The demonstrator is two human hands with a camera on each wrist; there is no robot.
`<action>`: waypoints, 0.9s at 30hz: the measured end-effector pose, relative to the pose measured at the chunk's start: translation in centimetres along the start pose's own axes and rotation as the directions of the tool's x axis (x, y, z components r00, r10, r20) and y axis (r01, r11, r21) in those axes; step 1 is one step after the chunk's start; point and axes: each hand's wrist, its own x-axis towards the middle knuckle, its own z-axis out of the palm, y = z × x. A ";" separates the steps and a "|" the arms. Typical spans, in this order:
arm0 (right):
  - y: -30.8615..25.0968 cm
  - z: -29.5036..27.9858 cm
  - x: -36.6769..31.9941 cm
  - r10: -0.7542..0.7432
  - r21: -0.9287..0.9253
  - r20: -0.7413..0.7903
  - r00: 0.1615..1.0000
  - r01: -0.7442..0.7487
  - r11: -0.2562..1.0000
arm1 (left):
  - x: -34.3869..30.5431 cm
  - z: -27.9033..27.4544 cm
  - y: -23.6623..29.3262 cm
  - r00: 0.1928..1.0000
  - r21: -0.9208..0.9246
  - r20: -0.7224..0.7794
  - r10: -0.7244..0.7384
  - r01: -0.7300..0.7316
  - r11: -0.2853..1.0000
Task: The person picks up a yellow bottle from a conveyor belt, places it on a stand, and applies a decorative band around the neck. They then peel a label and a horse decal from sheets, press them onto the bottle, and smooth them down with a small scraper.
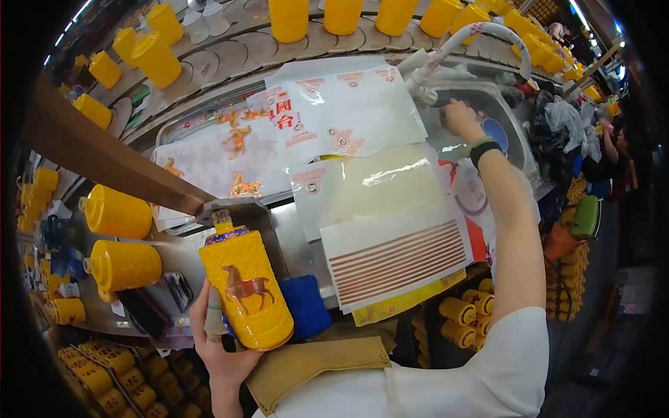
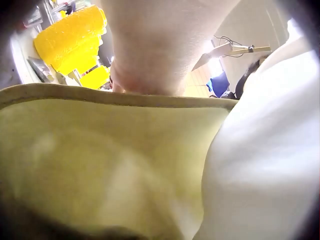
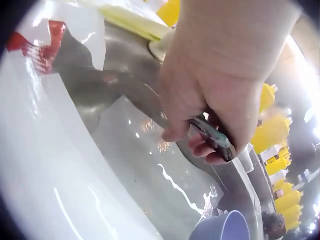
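Note:
My left hand (image 1: 224, 362) grips a yellow bottle (image 1: 252, 296) with a brown horse on its front, tilted, its clear neck near a metal bracket. In the left wrist view the left hand (image 2: 155, 50) shows only in part, and its fingers are hidden. My right hand (image 1: 462, 120) is over the metal sink (image 1: 517, 132). In the right wrist view the right hand (image 3: 220, 95) curls its fingers round a small dark thing with a greenish edge (image 3: 212, 135), above a wet transparent sheet (image 3: 145, 155). A blue cup (image 3: 222, 227) stands close by.
Sheets with brown stripes (image 1: 397, 258) and red print (image 1: 348, 104) lie between the hands. Horse decals (image 1: 238, 141) rest on a tray at the back left. Yellow bottles stand on the left (image 1: 125, 266) and on a conveyor (image 1: 223, 52). A wooden beam (image 1: 118, 150) slants down near the held bottle.

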 end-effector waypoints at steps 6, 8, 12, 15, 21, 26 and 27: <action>1.6 -3.0 -4.0 0.067 0.190 -0.148 0.987 -0.038 0.981 | -0.4 -0.1 -0.5 0.999 -0.019 0.018 0.028 -0.028 0.999; 0.5 -6.8 -7.1 0.025 0.279 -0.329 0.944 0.071 0.958 | -0.4 0.1 -0.7 1.000 -0.054 0.014 0.022 -0.021 0.998; -6.3 -13.0 -17.4 -0.108 0.472 -0.510 0.853 0.383 0.794 | -0.7 0.1 -1.3 1.000 -0.064 0.007 0.026 -0.026 0.998; -13.5 -15.2 -25.4 -0.174 0.589 -0.547 0.819 0.525 0.615 | -0.4 0.2 -1.3 0.999 -0.115 0.011 0.032 -0.030 0.993; -25.5 -16.0 -33.8 -0.298 0.840 -0.421 0.857 0.492 0.228 | -0.9 0.8 -2.5 0.999 -0.325 0.040 -0.007 0.020 0.945; -30.8 -17.0 -35.6 -0.366 0.940 -0.333 0.869 0.336 -0.056 | -1.1 0.8 -3.0 0.998 -0.398 0.054 -0.019 0.039 0.917; -31.7 -16.2 -35.5 -0.301 0.911 -0.398 0.866 0.413 -0.017 | -0.9 0.4 -2.8 0.994 -0.494 0.105 -0.017 0.067 0.867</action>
